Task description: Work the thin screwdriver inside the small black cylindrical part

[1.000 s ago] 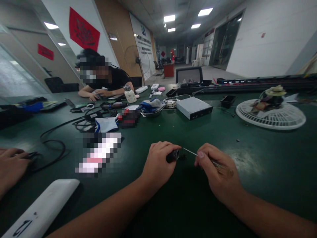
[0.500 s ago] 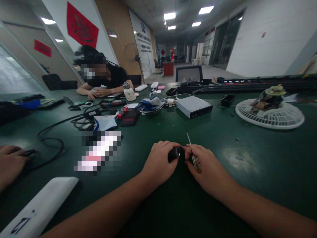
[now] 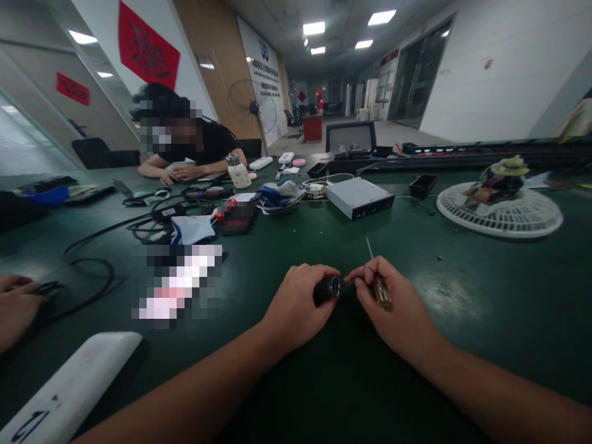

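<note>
My left hand [image 3: 298,303] is closed around a black cylindrical part [image 3: 327,288], whose round, shiny-rimmed end faces right. What kind of part it is, I cannot make out. In my right hand [image 3: 388,302] is a screwdriver [image 3: 382,292] with an amber, see-through handle; its thin metal shaft points up and away over the table. The right thumb and forefinger come together near the black part's end, a small gap apart from it. Whether something tiny sits between those fingertips is too small to tell. Both hands are just above the green table [image 3: 319,382].
A silver disc drive [image 3: 359,197] and a white fan grille with its motor [image 3: 499,208] stand farther back. Left are a white bar-shaped object [image 3: 74,385], black cables [image 3: 97,262] and another person's hand [image 3: 18,308]. Across the table sits a person [image 3: 185,135] near a bottle [image 3: 238,172].
My right hand has moved right, away from the black part, with the screwdriver still in it. The left hand keeps its hold, and the camera view has shifted slightly.
</note>
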Available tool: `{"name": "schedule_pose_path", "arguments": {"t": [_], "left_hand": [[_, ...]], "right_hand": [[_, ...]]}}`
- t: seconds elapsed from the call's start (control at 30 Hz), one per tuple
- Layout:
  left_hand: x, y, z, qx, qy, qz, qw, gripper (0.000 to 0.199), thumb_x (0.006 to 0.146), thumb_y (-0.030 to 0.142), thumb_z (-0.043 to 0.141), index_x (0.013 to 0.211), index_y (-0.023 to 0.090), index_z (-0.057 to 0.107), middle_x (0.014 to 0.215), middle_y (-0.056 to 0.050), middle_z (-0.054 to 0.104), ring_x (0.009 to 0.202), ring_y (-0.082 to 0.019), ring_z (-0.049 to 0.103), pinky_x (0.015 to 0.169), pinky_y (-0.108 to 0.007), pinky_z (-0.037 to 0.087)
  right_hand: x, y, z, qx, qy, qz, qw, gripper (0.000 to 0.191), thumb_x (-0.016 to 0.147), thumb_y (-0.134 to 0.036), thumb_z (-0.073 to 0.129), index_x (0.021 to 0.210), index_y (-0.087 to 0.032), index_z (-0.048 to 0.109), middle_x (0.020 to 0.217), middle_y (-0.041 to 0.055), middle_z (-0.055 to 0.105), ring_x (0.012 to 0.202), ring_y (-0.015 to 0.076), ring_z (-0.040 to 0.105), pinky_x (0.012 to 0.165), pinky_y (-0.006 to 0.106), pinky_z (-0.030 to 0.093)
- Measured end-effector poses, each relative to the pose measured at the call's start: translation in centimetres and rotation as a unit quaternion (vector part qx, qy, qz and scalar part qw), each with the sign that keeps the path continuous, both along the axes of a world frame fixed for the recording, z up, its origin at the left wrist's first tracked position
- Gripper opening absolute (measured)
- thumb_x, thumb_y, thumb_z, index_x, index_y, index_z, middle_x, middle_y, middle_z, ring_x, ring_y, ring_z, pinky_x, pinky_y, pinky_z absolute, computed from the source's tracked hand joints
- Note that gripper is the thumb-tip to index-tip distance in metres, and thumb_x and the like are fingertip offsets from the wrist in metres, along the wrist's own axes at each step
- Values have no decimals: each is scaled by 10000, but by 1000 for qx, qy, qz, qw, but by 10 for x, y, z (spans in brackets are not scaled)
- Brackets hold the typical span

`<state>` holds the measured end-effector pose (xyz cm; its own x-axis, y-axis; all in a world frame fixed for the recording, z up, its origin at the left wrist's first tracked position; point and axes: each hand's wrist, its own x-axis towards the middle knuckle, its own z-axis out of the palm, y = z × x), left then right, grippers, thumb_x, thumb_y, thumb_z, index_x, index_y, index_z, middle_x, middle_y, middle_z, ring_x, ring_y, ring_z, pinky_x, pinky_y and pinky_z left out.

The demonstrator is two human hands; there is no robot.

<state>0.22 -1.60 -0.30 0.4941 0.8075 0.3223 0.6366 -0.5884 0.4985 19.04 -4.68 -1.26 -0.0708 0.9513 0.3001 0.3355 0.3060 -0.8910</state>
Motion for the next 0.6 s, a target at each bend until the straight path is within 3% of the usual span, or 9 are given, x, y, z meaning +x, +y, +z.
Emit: {"name": "schedule_pose_path", "arguments": {"t": [0.2, 0.4, 0.6], "left_hand": [[0, -1, 0, -21, -2, 1, 1000, 249, 815, 186, 680, 1057, 233, 643, 978, -25, 685, 906, -230, 604, 832, -404, 455], [-2, 0, -3, -16, -14, -1, 1000, 225, 783, 174, 699, 990, 223, 626, 944, -16, 671, 888, -222, 593, 816, -388, 450], [-2, -1, -3, -8, -18, -14, 1000, 238, 771, 171, 704, 988, 230, 625, 951, -21, 675, 902, -224, 600, 807, -380, 457]], "right_hand": [[0, -2, 2, 4, 44, 4, 999, 261, 852, -133, 640, 815, -241, 405, 995, 49, 703, 985, 212, 694, 868, 389, 538], [1, -3, 2, -22, 68, 17, 997, 288, 823, -128, 683, 805, -240, 418, 928, 40, 729, 902, 209, 728, 794, 373, 572], [2, -3, 1, -28, 66, 7, 997, 308, 819, -142, 704, 777, -242, 416, 940, 47, 751, 944, 233, 738, 808, 392, 582]]}}
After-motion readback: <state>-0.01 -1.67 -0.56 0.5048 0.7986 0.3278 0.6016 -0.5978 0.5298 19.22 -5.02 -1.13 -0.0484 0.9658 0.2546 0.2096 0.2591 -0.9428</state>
